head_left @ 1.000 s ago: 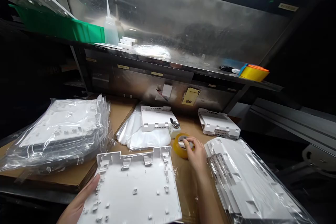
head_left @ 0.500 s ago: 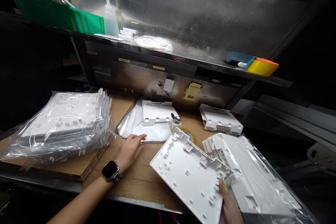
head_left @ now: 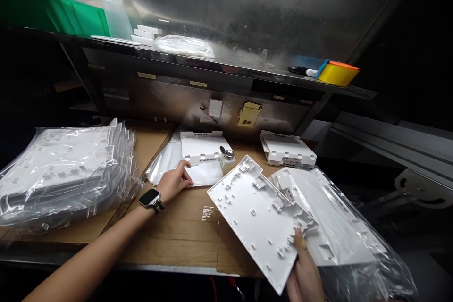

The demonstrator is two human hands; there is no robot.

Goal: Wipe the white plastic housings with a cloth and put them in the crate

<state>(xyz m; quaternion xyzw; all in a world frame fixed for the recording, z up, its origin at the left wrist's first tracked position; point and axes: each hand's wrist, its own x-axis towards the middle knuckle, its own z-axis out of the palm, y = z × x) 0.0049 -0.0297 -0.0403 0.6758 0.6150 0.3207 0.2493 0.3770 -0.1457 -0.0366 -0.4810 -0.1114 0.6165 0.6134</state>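
In my right hand [head_left: 305, 266] is a white plastic housing panel [head_left: 256, 222], gripped at its lower right corner. It is tilted, its inner side with clips and posts facing up. My left hand [head_left: 174, 181], a watch on the wrist, reaches over the front edge of a stack of clear plastic bags [head_left: 205, 174]. Its fingertips touch the bags, thumb and index finger apart. On the back of that stack rests a white slotted housing [head_left: 201, 147]. Beside it stands a small bottle with a metal lid [head_left: 227, 156].
Bagged white panels [head_left: 67, 165] are piled at the left on cardboard [head_left: 152, 139]. More white panels in a bag [head_left: 332, 226] lie at the right, below another white housing [head_left: 288, 151]. The metal shelf holds a green bin [head_left: 60, 12], a squeeze bottle [head_left: 118, 16] and a yellow tape roll [head_left: 338, 74].
My left hand has moved onto the front edge of the bags, its fingers now more curled. The panel stays in my right hand, turned slightly. The camera view has shifted.
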